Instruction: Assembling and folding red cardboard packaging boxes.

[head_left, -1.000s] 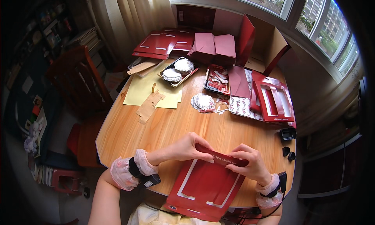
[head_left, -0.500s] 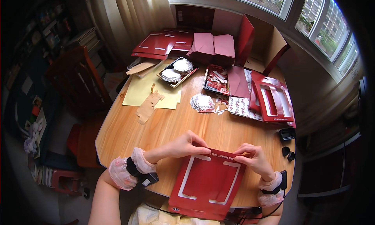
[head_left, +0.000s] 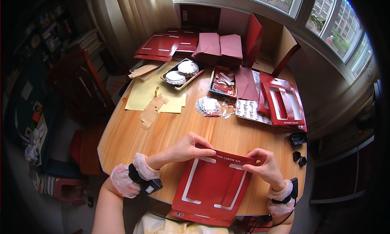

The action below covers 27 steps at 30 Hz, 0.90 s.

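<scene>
A flat red cardboard sleeve (head_left: pixel 215 181) with white-edged cut-out slots hangs over the table's front edge, tilted toward me. My left hand (head_left: pixel 189 148) pinches its far left corner between thumb and fingers. At the far right corner, my right hand (head_left: pixel 264 165) grips the same sleeve, thumb on the near face. The sleeve's lower end reaches down to my lap. Both wrists wear pale pink frilled cuffs with black straps and small black devices.
Beyond the hands lie a stack of silvery-white scalloped paper pieces (head_left: pixel 208 106), a tray of red-and-white strips (head_left: pixel 223 81), and brown tape pieces (head_left: pixel 153 111) on yellow paper (head_left: pixel 136 96). Pink envelopes (head_left: pixel 230 46), an open red box (head_left: pixel 270 45) and red window-cut packs (head_left: pixel 286 102) stand further back.
The sleeve has shifted slightly left, with its face turned a little flatter toward view. Both hands still hold its far corners.
</scene>
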Available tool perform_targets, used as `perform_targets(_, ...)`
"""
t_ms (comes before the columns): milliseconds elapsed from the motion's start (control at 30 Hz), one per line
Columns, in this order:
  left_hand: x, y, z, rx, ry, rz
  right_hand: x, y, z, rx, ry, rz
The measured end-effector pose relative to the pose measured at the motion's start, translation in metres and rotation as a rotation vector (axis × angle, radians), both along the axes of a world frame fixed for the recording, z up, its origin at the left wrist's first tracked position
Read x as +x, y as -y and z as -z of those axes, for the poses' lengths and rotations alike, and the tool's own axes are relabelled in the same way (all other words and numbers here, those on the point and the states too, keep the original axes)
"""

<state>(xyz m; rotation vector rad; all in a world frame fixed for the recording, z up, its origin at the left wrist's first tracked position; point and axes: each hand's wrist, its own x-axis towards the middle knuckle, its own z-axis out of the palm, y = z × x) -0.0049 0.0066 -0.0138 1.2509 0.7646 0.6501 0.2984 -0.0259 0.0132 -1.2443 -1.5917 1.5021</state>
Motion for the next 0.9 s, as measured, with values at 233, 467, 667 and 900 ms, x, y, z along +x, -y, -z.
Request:
perform_targets(233, -0.005, -0.004, 0.001, -0.029, -0.080, 0.104, 0.002, 0.000, 0.008, 0.013, -0.051, 0.026)
perform_targets(467, -0.006, -0.003, -0.003, 0.070, -0.166, 0.084, 0.002, -0.001, 0.001, -0.157, -0.025, 0.027)
perform_targets(667, -0.006, -0.004, -0.004, 0.108, -0.165, 0.098, 0.001, 0.000, 0.000, -0.100, -0.056, 0.039)
perform_targets(900, -0.005, -0.003, -0.002, 0.091, -0.111, 0.083, 0.005, 0.000, 0.005, -0.085, -0.092, 0.111)
